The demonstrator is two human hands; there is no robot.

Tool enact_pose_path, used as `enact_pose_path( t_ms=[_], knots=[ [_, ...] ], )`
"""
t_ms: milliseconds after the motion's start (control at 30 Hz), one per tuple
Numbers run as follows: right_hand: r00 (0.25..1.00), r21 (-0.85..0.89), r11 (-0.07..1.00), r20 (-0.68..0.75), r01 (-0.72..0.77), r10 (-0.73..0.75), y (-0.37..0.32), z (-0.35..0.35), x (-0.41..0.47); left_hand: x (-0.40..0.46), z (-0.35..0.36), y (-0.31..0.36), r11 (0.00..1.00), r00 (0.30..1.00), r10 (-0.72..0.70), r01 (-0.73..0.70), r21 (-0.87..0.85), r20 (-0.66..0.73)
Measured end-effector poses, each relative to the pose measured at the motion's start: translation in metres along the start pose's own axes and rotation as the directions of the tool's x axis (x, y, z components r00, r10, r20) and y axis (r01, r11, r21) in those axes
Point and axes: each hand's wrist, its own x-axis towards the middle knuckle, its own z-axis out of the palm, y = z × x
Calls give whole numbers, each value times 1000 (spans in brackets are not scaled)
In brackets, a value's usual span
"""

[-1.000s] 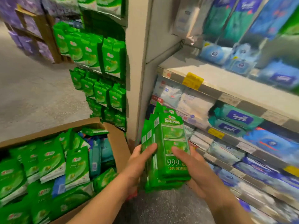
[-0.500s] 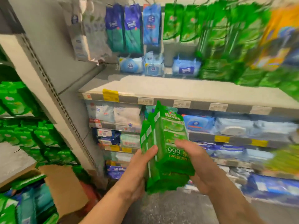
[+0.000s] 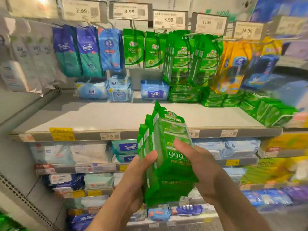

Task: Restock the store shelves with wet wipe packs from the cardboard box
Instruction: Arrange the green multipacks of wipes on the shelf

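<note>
Smooth grey shelf [image 3: 100, 117] behind; glossy green wipe packs [image 3: 168, 157], flat, clasped between left hand [image 3: 133, 179] and right hand [image 3: 201, 170] fingers.

Green wet wipe packs [image 3: 168, 157] with white "999" lettering.

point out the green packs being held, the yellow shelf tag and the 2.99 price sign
green packs [image 3: 173, 139]: head view, front face of the nearest pack
yellow shelf tag [image 3: 61, 134]: head view, middle of the tag on the shelf edge
2.99 price sign [image 3: 82, 11]: head view, on the printed price
</note>
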Motion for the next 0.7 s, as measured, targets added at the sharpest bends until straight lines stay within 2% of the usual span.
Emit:
enact_pose_path(
  t_ms=[100, 200, 333, 533, 700],
  knots=[
    [999, 18, 999, -31, 40, -39, -21, -7, 23, 33, 1, 20, 1000, 999, 8, -9, 13, 31],
    [996, 38, 995, -2, 89, -89, -39, -10, 42, 64, -1, 39, 999, 996, -11, 8, 35, 89],
    [994, 16, 994, -11, 107, -107, -55, -7, 69, 97, -8, 61, 999, 999, -3, 1, 39, 47],
    [971, 52, 978, -142, 204, -195, -73, -17, 102, 129, -15, 82, 1000, 999, -29, 30, -7, 24],
    [887, -89, 923, -257, 373, -383, -83, -35, 126, 146, -15, 97, 1000, 1000, -2, 1, -4, -21]
  ],
)
